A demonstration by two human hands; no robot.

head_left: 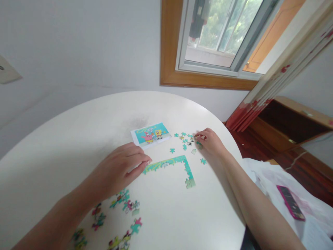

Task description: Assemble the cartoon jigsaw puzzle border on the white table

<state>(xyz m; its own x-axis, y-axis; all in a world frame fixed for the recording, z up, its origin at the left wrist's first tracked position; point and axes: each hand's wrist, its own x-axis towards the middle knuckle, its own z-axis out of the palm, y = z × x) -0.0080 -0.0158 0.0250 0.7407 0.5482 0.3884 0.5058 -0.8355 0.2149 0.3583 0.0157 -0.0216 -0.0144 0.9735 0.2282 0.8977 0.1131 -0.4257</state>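
Note:
My left hand (125, 163) is closed in a pinch by the left end of the joined puzzle border (166, 163). A tiny pale spot shows at its fingertips, too small to name. The border is teal and forms a corner, with a top strip and a short right side. Over at the right, my right hand (210, 140) pinches a puzzle piece (196, 137) at the edge of a loose group of pieces (184, 147). Behind the border lies the picture card (152, 134), with a pink and a yellow cartoon figure.
More loose puzzle pieces (135, 227) lie at the near left, partly hidden under my left forearm. The round white table (166, 215) stands by a wall and a window (221, 34). A phone with a pink edge (290, 202) rests on white cloth at the right.

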